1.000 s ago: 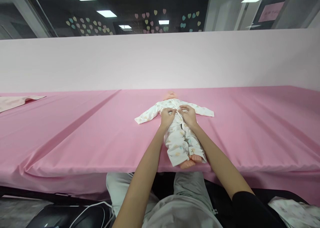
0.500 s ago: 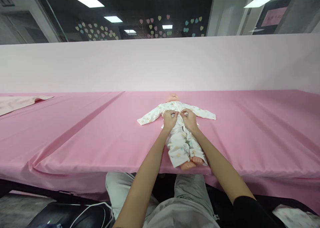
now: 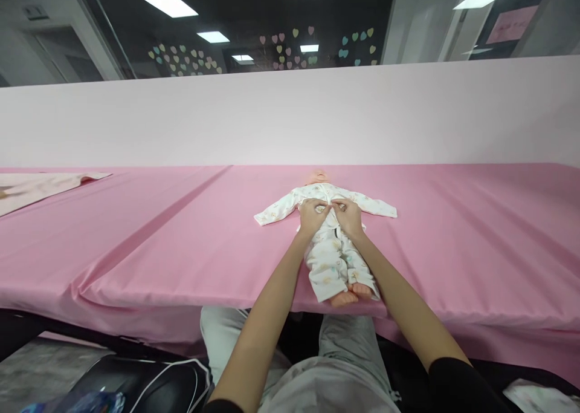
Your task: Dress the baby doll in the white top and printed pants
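Observation:
A baby doll (image 3: 319,176) lies on its back, feet toward me, dressed in a white patterned top (image 3: 283,208) and matching trousers (image 3: 327,268). Its sleeves are spread out to both sides. Over the chest, my left hand (image 3: 312,216) pinches the front of the top with thumb and forefinger. My right hand (image 3: 348,217) pinches the same front just to the right, the fingertips of both hands almost touching. Whatever small fastening may lie between the fingertips is too small to make out. The doll's bare feet (image 3: 344,298) stick out near the table's front edge.
Pink cloth (image 3: 181,237) covers the table, with folds on the left. A pale cloth (image 3: 45,189) lies at the far left. Behind the table stands a white partition (image 3: 272,117). A black chair (image 3: 149,383) with a white cable is at lower left; patterned fabric (image 3: 539,398) at lower right.
The whole view has shifted slightly, so the doll and hands appear a little further right. Both hands keep pinching the top's front at the chest.

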`<state>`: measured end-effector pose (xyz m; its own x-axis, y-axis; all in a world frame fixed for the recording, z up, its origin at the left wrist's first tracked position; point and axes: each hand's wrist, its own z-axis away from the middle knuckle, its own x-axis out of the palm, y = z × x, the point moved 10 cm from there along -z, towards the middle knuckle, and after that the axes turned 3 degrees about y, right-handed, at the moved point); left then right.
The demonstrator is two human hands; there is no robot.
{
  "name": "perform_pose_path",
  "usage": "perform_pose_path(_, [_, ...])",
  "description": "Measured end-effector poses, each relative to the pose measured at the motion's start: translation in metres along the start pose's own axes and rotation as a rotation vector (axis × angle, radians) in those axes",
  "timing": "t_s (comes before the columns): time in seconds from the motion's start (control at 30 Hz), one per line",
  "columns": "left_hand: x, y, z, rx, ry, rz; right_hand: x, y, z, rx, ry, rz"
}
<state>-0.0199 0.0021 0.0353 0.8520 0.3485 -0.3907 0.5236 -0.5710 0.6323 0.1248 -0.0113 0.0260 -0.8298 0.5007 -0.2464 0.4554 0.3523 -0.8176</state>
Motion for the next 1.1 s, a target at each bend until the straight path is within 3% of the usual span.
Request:
perform_pose_path(0.17, [-0.002,-0.001,0.003,-0.021,0.016,-0.003,0.001,-0.009,0.001,-0.065,0.013,-0.045])
perform_pose_path(0.27, [-0.015,0.005,0.018,-0.018,0.005,-0.034,-0.017,0.001,0.002,0.061,0.082,-0.108])
perform_pose_path(0.33, [-0.025,0.016,0.04,-0.012,-0.087,-0.041,-0.036,0.005,0.012,0.136,0.071,-0.095])
perform_pose_path(0.43, [-0.041,0.035,0.097,-0.089,-0.279,0.011,-0.069,-0.005,0.053,0.081,-0.091,-0.037])
perform_pose_path(0.53, [-0.045,0.065,0.163,-0.072,-0.487,0.063,-0.1,-0.002,0.122,0.136,-0.261,0.021])
perform_pose_path(0.63, [-0.049,0.083,0.199,0.023,-0.479,-0.026,-0.111,-0.002,0.177,0.13,-0.368,0.089])
perform_pose_path(0.73, [-0.049,0.082,0.2,0.083,-0.412,-0.056,-0.106,-0.001,0.189,0.087,-0.363,0.177])
perform_pose_path(0.9, [-0.04,0.062,0.169,0.087,-0.453,-0.038,-0.071,-0.002,0.165,0.034,-0.398,0.151])
perform_pose_path(1.0, [-0.054,0.061,0.157,0.024,-0.397,-0.013,-0.064,-0.01,0.159,0.045,-0.326,0.131])
perform_pose_path(1.1, [-0.084,0.074,0.167,-0.024,-0.287,0.007,-0.077,-0.031,0.172,0.066,-0.197,0.091])
